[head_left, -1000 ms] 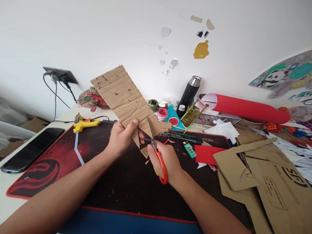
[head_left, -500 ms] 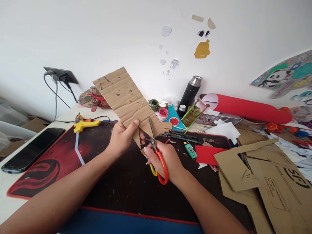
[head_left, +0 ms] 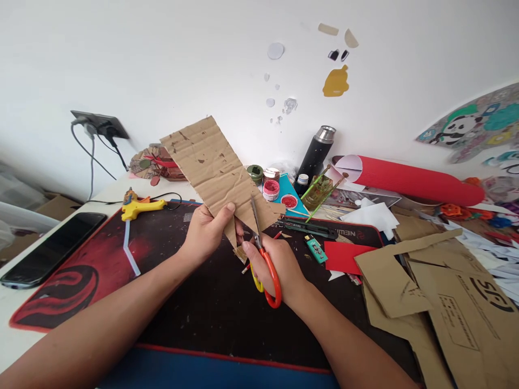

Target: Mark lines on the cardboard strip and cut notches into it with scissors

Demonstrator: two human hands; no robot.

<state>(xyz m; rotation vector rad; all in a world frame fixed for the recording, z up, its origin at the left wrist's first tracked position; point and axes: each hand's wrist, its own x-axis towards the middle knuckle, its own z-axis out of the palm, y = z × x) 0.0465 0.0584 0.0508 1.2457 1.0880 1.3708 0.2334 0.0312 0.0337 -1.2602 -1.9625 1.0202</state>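
Note:
A long piece of brown cardboard point(head_left: 214, 167) with dark flecks is tilted up above the desk mat. My left hand point(head_left: 208, 227) grips its lower left edge, thumb on top and the other fingers mostly hidden beneath. My right hand point(head_left: 279, 265) is closed around scissors point(head_left: 272, 281) with red and yellow handles. Their blades sit at the cardboard's lower part, one of them showing over its face. A narrow pointed flap of cardboard hangs beside the left fingers. Under the hands, a pencil point(head_left: 278, 235) lies partly covered on the mat.
A yellow glue gun point(head_left: 144, 206) and a phone point(head_left: 54, 248) lie at left. Behind stand paint jars point(head_left: 271, 189), a black flask point(head_left: 318, 154) and brushes point(head_left: 318, 189). A utility knife point(head_left: 310, 228), red paper point(head_left: 348, 255) and stacked cardboard sheets point(head_left: 454, 302) are at right.
The cardboard has shifted slightly right and down with my left hand. The scissor blades have drawn closer together on it. More of the pencil shows beneath.

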